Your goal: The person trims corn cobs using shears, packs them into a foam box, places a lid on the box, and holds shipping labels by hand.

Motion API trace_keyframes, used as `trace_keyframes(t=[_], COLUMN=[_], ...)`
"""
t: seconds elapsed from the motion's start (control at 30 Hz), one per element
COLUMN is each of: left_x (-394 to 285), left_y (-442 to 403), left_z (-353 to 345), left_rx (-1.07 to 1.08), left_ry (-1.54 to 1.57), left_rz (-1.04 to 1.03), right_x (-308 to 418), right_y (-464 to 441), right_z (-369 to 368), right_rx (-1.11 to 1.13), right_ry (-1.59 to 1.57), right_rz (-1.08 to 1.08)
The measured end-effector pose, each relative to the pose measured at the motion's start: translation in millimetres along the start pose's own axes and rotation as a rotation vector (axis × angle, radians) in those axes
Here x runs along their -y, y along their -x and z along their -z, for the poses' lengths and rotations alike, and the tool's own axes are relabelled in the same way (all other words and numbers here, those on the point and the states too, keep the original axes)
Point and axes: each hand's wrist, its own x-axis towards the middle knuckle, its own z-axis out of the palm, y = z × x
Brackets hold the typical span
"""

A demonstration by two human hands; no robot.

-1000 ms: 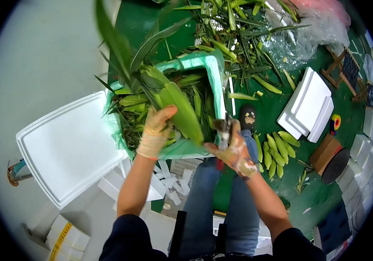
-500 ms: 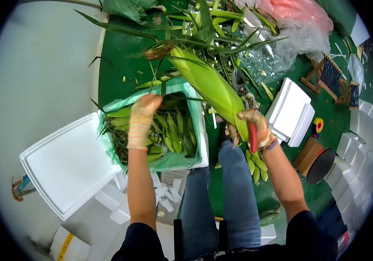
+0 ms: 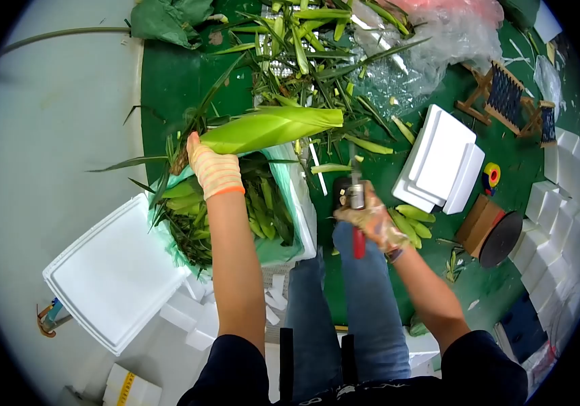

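My gloved left hand grips a large ear of corn in its green husk, near the brown silk end. The corn lies nearly level, its pale cut end pointing right. Below it stands a white foam box, lined with green plastic, which holds several more husked ears. My gloved right hand is closed around red-handled pruning shears, their blades pointing up and apart from the corn. Whether the blades are open is too blurred to tell.
A white foam lid leans left of the box. Husk and leaf scraps pile up ahead beside clear plastic sheeting. A white scale-like block, ears of corn, tape and foam boxes stand right.
The corn has swung left and come level. My left hand has taken hold of its silk end, while my right hand has let go of it and moved left and down with the shears.
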Motion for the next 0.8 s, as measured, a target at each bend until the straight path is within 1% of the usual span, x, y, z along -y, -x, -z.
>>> trace_keyframes(t=[0.03, 0.07, 0.1, 0.13, 0.17, 0.2, 0.23, 0.27, 0.33, 0.37, 0.4, 0.43, 0.5, 0.53, 0.57, 0.6, 0.63, 0.67, 0.7, 0.77, 0.8], left_x=[0.6, 5.5, 6.9, 6.6, 7.0, 8.8, 8.1, 6.2, -0.5, -5.4, -8.3, -6.8, 0.7, 1.1, -0.5, -2.8, -7.0, -15.7, -25.6, -37.4, -39.1], left_y=[17.4, 37.3, 41.5, 43.6, 45.3, 46.3, 46.5, 46.1, 48.7, 51.8, 53.9, 49.4, 28.8, 19.4, 8.9, 1.8, -3.3, -9.9, -21.8, -30.7, -34.5], left_z=[-0.7, -3.1, 0.0, 4.3, 8.5, 11.5, 13.3, 15.5, 16.7, 16.3, 17.6, 23.5, 35.2, 36.3, 36.9, 32.5, 25.2, 18.0, 14.6, 0.0, -5.1], left_rx=[-0.108, -0.169, -0.170, -0.169, -0.168, -0.182, -0.186, -0.230, -0.282, -0.239, -0.195, -0.203, -0.035, 0.003, 0.003, 0.034, 0.067, 0.152, 0.174, 0.078, 0.082], left_ry=[0.002, -0.064, -0.067, -0.111, -0.155, -0.117, -0.118, -0.115, -0.103, -0.056, -0.011, -0.008, 0.101, 0.059, 0.062, 0.041, 0.020, 0.065, 0.068, 0.063, 0.068], left_rz=[0.019, -0.082, -0.088, -0.110, -0.129, -0.146, -0.143, -0.115, -0.086, -0.047, -0.005, 0.005, -0.094, -0.116, -0.115, -0.146, -0.177, -0.173, -0.161, -0.172, -0.176], right_x=[12.9, 30.3, 26.0, 23.5, 21.6, 24.8, 37.6, 46.0, 30.0, 21.9, 25.7, 28.3, 43.5, 51.1, 56.3, 45.2, 48.9, 53.2, 61.6, 47.9, 67.4], right_y=[5.6, 6.4, 1.8, -8.8, -18.4, -26.9, -28.1, -31.0, -42.8, -49.0, -52.1, -50.6, -46.0, -48.4, -49.8, -55.6, -55.2, -50.9, -46.5, -47.7, -37.4], right_z=[-11.6, -20.3, -29.5, -30.6, -27.7, -24.5, -18.8, -13.7, -7.6, -4.6, -0.9, -0.8, -8.9, -12.9, -14.0, -2.0, 9.1, 19.4, 30.9, 44.9, 41.8], right_rx=[0.013, 0.018, 0.020, 0.148, 0.222, 0.299, 0.323, 0.350, 0.382, 0.399, 0.474, 0.449, 0.237, 0.119, -0.035, 0.003, 0.039, 0.072, 0.087, 0.027, -0.092], right_ry=[0.157, 0.183, 0.152, 0.183, 0.134, 0.080, -0.051, -0.062, -0.176, -0.233, -0.151, -0.121, 0.020, 0.132, 0.378, 0.456, 0.533, 0.414, 0.449, 0.037, 0.082], right_rz=[-0.118, -0.153, -0.132, -0.060, -0.005, 0.046, 0.082, -0.027, 0.009, 0.026, 0.238, 0.227, 0.140, 0.132, 0.121, 0.198, 0.276, 0.109, -0.001, -0.058, 0.149])
